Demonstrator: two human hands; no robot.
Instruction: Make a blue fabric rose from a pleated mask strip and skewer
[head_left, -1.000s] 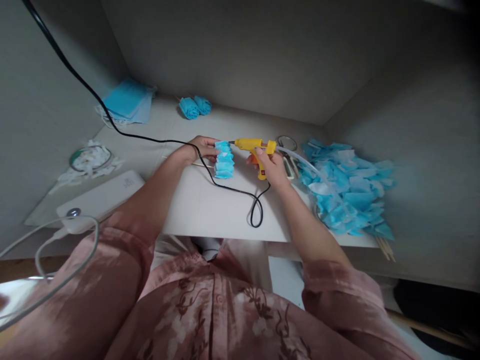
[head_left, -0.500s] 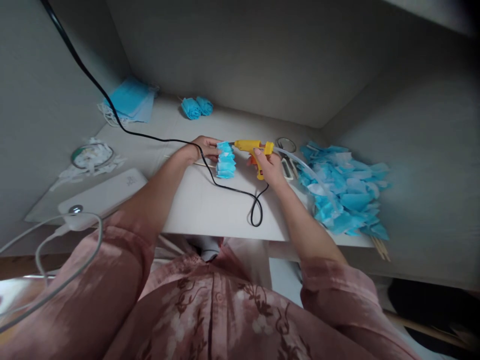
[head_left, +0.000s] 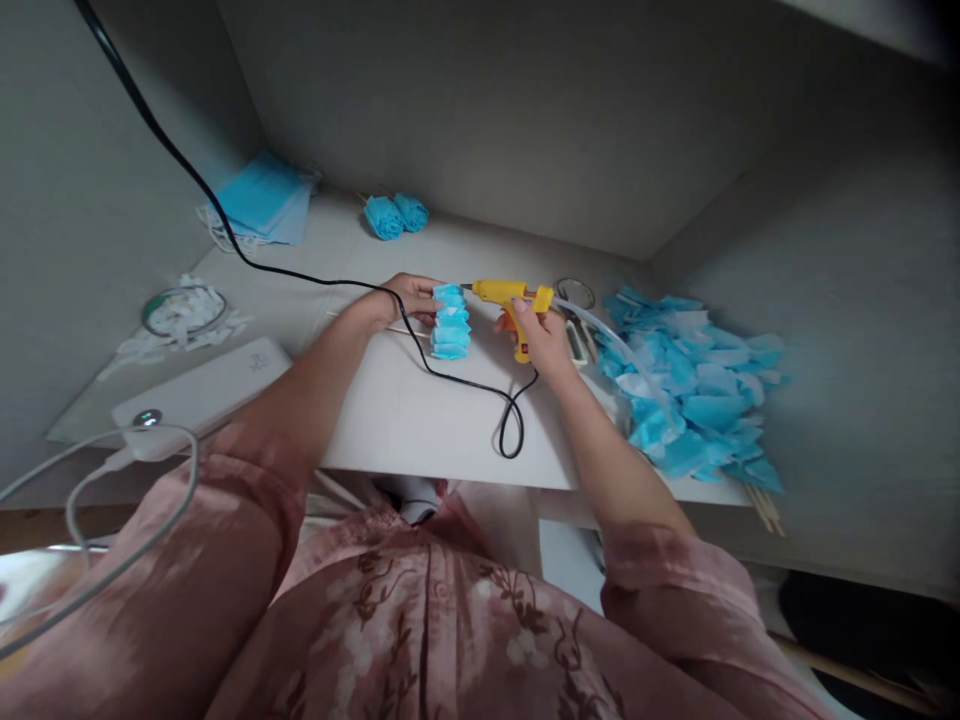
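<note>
My left hand (head_left: 412,298) is closed on the left side of a pleated blue fabric flower (head_left: 451,325), whose thin wooden stick (head_left: 411,331) points left under my wrist. In my right hand (head_left: 541,335) is a yellow glue gun (head_left: 501,292), with my fingers wrapped round its handle. The nozzle points left, at the flower's upper right edge; whether it touches cannot be made out. A long clear glue stick (head_left: 596,322) sticks out of the gun's back. The black cord (head_left: 480,381) loops below both hands.
Cut blue fabric pieces (head_left: 701,385) are heaped at right, with wooden sticks (head_left: 766,508) under them. Scissors (head_left: 581,335) and a tape roll (head_left: 575,293) lie behind my right hand. Two blue rosettes (head_left: 396,215), face masks (head_left: 266,198), white scraps (head_left: 184,312) and a power bank (head_left: 202,398) are around.
Both hands keep nearly the same place, and the nozzle stays by the flower's upper edge. The view has shifted very slightly.
</note>
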